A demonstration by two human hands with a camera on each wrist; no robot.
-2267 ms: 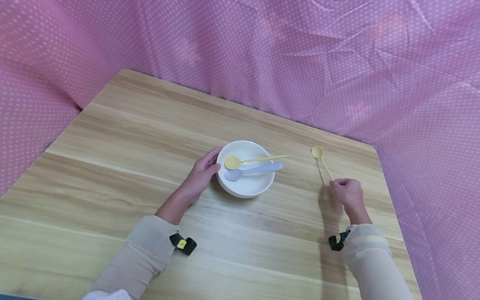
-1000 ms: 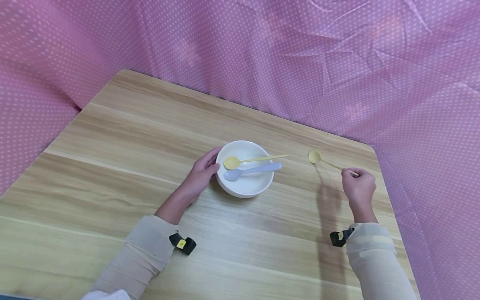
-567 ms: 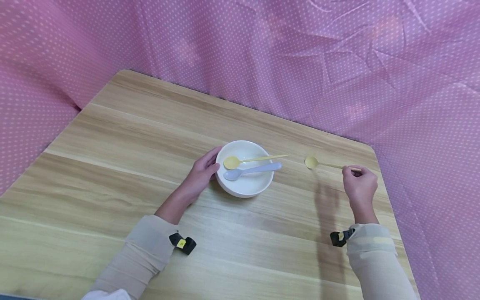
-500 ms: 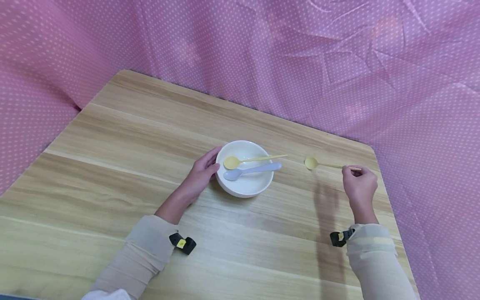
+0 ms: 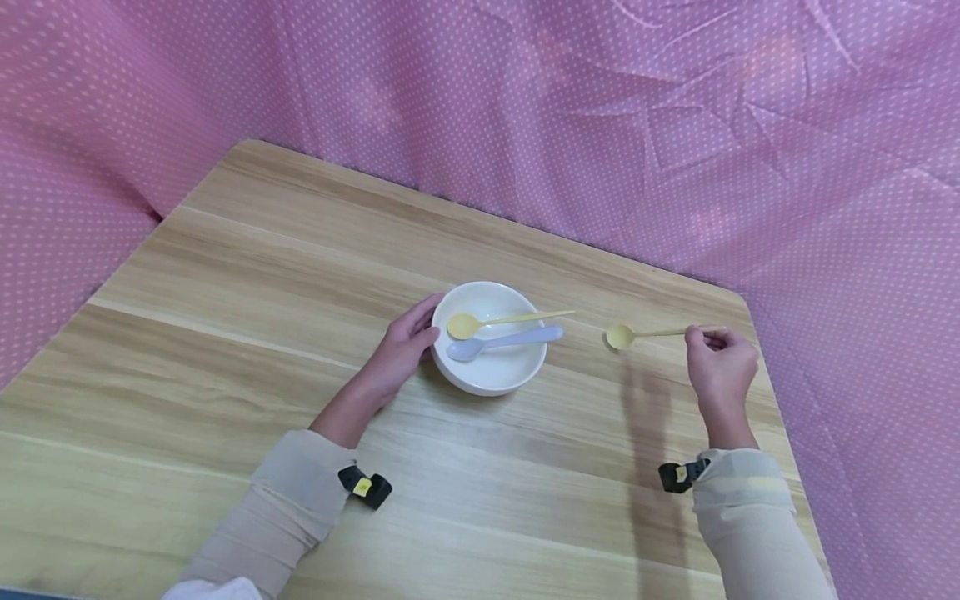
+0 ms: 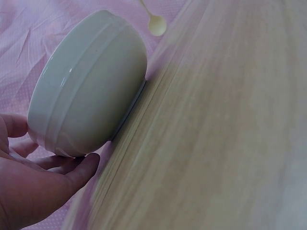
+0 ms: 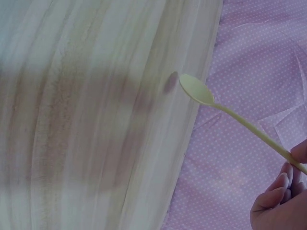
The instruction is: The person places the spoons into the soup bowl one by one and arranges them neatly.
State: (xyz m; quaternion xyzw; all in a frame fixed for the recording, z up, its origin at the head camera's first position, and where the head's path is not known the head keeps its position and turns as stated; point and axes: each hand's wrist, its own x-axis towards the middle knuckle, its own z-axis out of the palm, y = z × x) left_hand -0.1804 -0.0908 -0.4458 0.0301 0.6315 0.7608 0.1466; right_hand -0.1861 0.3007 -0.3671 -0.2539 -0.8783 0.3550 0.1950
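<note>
A white bowl [image 5: 495, 375] stands on the table in the head view, left of the right hand. My left hand [image 5: 397, 354] holds its left side, thumb at the rim and fingers round the wall, as the bowl [image 6: 88, 86] also shows in the left wrist view. Inside lie a yellow spoon [image 5: 464, 326] and a lavender spoon [image 5: 525, 336], their handles jutting over the right rim. My right hand [image 5: 722, 375] pinches the handle end of a second yellow spoon [image 5: 619, 337], whose head points left towards the bowl. In the right wrist view this spoon [image 7: 196, 89] hangs above the tabletop, its shadow beside it.
The wood-grain table [image 5: 247, 250] has rounded far corners. A pink polka-dot cloth [image 5: 480, 100] hangs behind it and along both sides. Small black cameras [image 5: 366, 487] sit on the cuffs of the light sleeves [image 5: 750, 508].
The right hand has shifted right and slightly up, turning its spoon from a steep slant to nearly level, head leftward and lower. The left hand, bowl and the spoons in it stay put.
</note>
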